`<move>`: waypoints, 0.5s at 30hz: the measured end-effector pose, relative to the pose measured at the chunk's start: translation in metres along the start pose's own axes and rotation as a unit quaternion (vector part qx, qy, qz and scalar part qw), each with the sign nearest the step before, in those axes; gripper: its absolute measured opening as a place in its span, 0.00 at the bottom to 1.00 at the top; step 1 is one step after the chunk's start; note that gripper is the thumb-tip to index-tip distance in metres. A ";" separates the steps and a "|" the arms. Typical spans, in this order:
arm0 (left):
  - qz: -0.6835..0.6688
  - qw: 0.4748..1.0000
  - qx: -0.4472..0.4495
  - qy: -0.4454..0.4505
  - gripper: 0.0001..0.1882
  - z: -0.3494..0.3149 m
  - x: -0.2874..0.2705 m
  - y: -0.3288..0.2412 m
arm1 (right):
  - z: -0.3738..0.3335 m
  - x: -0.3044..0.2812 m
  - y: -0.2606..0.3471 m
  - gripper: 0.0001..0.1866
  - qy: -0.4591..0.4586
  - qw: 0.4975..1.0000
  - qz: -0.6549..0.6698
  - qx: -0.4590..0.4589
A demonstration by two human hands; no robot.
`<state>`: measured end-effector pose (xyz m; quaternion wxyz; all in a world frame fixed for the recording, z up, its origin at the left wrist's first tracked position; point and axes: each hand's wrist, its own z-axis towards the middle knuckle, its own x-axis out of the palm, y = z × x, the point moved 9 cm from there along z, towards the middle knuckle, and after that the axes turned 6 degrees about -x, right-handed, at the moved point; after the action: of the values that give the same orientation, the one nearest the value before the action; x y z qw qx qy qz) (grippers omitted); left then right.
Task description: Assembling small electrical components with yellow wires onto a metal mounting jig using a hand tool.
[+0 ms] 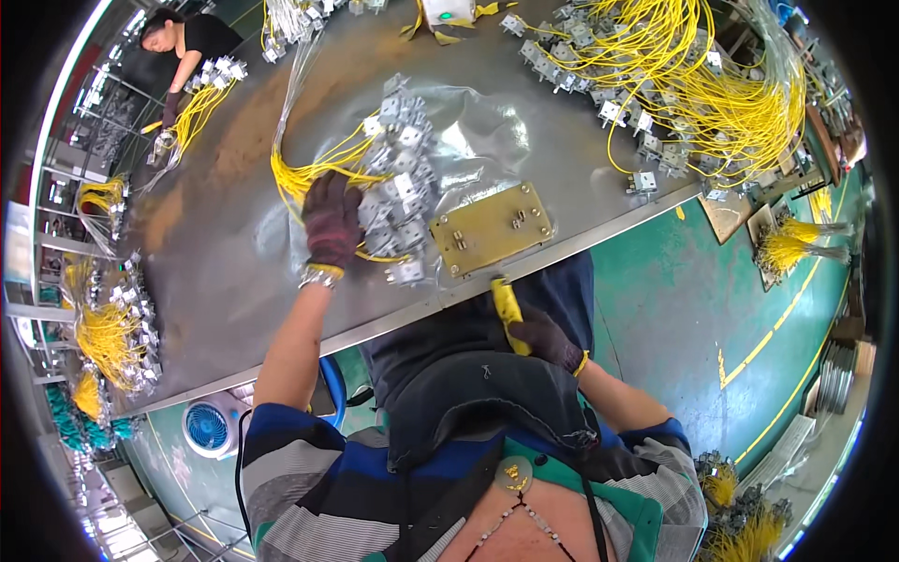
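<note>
My left hand [330,223], in a dark glove, rests on a bundle of yellow wires [304,173] with grey metal connector blocks [398,187] lying on clear plastic on the steel table [215,272]. Its fingers lie over the wires beside the blocks. My right hand [545,339], also gloved, is below the table edge near my lap and grips a yellow-handled tool [507,309] that points up toward the table edge. A flat brass plate [492,228] with small fittings lies on the table just above that tool.
A large heap of yellow wires with grey blocks [693,84] covers the table's far right. Another person [187,51] works at the far left end with a wire bundle. Wire bundles fill racks at left [108,337]. A blue fan [206,426] sits on the green floor.
</note>
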<state>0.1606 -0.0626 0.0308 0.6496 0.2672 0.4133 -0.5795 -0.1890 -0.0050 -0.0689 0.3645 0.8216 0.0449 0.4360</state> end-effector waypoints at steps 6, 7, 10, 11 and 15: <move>0.000 0.998 -0.069 0.001 0.19 0.051 0.041 -0.038 | 0.001 0.006 0.012 0.28 0.053 0.996 -0.054 -0.040; 0.000 0.997 -0.082 -0.012 0.20 0.061 0.046 -0.040 | 0.003 0.005 0.015 0.26 0.033 0.993 -0.106 -0.037; 0.011 0.995 -0.096 -0.038 0.21 0.088 0.062 -0.048 | 0.006 0.014 0.030 0.22 -0.018 0.976 -0.218 -0.018; 0.020 0.994 -0.101 -0.038 0.22 0.094 0.068 -0.049 | 0.007 0.015 0.030 0.19 -0.029 0.974 -0.226 -0.005; 0.001 0.994 -0.094 -0.061 0.23 0.103 0.076 -0.052 | 0.019 0.026 0.041 0.12 -0.066 0.942 -0.323 -0.057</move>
<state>0.1327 -0.1978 0.0262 0.6967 0.1694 0.4253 -0.5524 -0.1689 -0.0355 -0.0316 0.5339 0.7678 0.2591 0.2416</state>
